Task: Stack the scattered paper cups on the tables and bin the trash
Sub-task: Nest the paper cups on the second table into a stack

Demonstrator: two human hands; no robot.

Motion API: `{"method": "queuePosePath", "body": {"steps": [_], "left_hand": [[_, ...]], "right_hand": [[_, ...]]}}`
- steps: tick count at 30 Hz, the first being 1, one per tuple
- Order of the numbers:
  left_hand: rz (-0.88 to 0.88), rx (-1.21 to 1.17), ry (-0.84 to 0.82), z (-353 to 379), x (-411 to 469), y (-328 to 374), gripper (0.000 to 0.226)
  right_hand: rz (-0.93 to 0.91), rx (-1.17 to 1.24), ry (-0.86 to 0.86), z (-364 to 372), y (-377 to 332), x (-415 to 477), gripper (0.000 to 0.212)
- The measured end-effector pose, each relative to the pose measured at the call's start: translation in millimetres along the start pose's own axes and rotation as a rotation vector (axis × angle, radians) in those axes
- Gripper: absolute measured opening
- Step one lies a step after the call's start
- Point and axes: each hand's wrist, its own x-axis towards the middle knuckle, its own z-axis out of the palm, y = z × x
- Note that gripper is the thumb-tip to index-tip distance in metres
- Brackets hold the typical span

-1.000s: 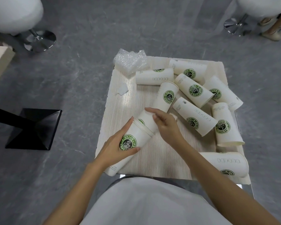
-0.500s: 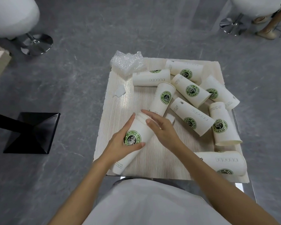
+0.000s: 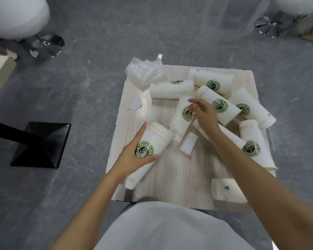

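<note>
Gripping stack [image 3: 152,139] with left hand [image 3: 132,159], hovering loose-fingered right hand [image 3: 205,115] over next cup [image 3: 181,120]; grasp mid-body, nest straight.

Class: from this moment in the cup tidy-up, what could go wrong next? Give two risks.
The right hand reaches for a lying cup packed against others; a nudge could roll the outermost cup off the table's right edge. The bubble wrap overhangs the far-left corner, so a bump might drop it on the floor.
</note>
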Motion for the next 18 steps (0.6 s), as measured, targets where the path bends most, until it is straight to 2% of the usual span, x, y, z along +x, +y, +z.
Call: {"method": "queuePosePath", "body": {"steps": [9, 18], "left_hand": [[-0.061, -0.006, 0.054, -7, 12, -6, 0.100], [-0.092, -0.028, 0.073, -14, 14, -13, 0.101]], "right_hand": [[-0.056, -0.216, 0.029, -10, 9, 51, 0.022], [-0.037, -0.311, -0.212, -5, 16, 63, 0.018]]}}
